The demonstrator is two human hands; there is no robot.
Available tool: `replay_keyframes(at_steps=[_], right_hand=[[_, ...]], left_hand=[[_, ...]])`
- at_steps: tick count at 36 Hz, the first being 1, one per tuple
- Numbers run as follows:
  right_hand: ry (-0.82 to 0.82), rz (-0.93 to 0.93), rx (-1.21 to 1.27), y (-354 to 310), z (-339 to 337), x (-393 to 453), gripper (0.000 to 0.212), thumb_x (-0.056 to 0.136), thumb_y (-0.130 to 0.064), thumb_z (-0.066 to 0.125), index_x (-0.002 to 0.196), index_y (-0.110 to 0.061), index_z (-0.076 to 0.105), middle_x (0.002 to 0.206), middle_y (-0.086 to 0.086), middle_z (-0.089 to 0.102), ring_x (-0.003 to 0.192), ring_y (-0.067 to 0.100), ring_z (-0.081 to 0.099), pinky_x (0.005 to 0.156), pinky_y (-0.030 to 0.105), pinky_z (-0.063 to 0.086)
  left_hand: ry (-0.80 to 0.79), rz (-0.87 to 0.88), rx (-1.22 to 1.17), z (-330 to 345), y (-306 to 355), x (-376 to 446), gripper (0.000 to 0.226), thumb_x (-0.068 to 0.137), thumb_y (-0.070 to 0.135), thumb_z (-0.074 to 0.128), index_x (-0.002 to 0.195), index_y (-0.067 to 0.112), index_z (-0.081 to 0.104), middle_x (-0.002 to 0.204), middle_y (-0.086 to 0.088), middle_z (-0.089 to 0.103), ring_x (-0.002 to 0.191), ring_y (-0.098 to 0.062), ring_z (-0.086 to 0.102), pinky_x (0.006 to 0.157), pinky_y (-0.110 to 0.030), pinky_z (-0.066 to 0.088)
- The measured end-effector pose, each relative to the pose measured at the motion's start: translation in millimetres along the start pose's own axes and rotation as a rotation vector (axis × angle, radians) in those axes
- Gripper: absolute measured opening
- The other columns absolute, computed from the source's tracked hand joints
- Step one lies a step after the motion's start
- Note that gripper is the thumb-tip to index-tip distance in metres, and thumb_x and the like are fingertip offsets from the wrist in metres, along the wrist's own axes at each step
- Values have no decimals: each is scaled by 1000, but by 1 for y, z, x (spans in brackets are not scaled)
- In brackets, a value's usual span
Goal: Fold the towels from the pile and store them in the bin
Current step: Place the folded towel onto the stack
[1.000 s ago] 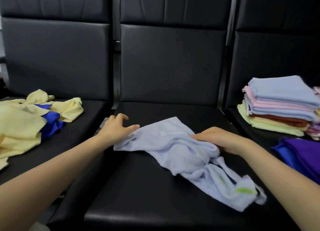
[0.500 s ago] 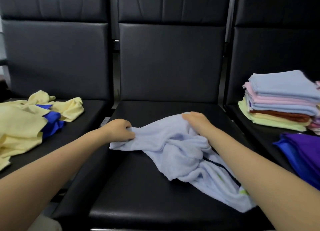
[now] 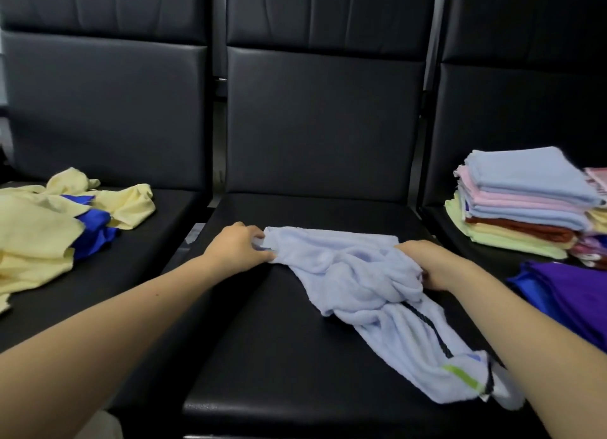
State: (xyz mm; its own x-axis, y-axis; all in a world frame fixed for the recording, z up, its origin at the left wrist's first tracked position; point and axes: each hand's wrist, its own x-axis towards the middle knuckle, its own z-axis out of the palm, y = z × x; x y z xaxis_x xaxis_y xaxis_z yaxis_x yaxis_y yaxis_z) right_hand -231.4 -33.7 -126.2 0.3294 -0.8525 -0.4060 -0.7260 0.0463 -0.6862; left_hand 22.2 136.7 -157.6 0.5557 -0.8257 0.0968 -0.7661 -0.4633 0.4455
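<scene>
Left seat (image 3: 108, 274): the unfolded pile (image 3: 49, 235), pale yellow terry towels lying crumpled with a shiny blue cloth (image 3: 95, 231) tucked among them, towards the seat's back left corner.

Centre seat (image 3: 279, 356), smooth black leatherette: the light blue towel (image 3: 354, 274) lies bunched across it. My left hand (image 3: 239, 248) pinches its far left corner near the seat's back left, fingers curled into the cloth. My right hand (image 3: 423, 264) grips the gathered far right edge, fingers tucked under the fabric. The rest trails in soft ropy folds to the seat's front right corner, where a green stripe and a dark cord-like trim show.

Right seat (image 3: 460, 238): folded stack (image 3: 522, 202) of flat rectangles in blue, pink, rust and yellow; purple and blue satiny cloth (image 3: 571, 294) in front of it. No bin in view.

Risk, my judgement: the twisted middle may hold when I pull the corners apart, giving a skewed fold. The slick seat offers little friction, so the trailing end could slide off the front edge.
</scene>
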Motion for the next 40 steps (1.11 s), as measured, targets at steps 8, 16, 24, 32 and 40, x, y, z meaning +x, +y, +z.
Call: replay_keyframes(at_steps=[8,16,24,32,40], right_hand=[[-70,-116,154,-3,43,-19,20,96,-25,58,78,-17,54,80,2,57,66,13,53,61,26,45],[102,-174,606,-5,44,-12,18,94,-22,59,102,-7,67,94,9,68,84,22,63,79,32,51],[272,-378,868,-49,-17,29,28,95,-6,54,121,-13,62,104,4,67,91,20,64,77,28,53],[278,-237,661,-81,-18,91,25,94,-20,53,117,-11,58,107,6,61,94,25,60,84,34,52],[294,-147,479,-35,19,93,61,92,-29,60,144,-3,42,141,13,48,126,33,49,96,35,42]], left_hand=[[122,-95,-424,-1,-10,9,40,95,29,53,61,12,39,61,-6,37,60,-15,33,54,-29,25],[204,-292,-876,-8,-9,28,35,98,38,50,80,9,59,82,-4,56,78,-17,52,70,-28,40],[284,-324,-955,-49,7,79,33,98,42,45,89,15,62,84,4,58,81,-17,56,73,-29,45],[277,-432,-731,-49,17,133,50,100,36,46,137,2,46,126,-11,54,113,-30,53,82,-32,39],[56,-391,-158,2,-1,76,57,95,43,44,141,9,42,139,-16,45,129,-37,39,105,-40,37]])
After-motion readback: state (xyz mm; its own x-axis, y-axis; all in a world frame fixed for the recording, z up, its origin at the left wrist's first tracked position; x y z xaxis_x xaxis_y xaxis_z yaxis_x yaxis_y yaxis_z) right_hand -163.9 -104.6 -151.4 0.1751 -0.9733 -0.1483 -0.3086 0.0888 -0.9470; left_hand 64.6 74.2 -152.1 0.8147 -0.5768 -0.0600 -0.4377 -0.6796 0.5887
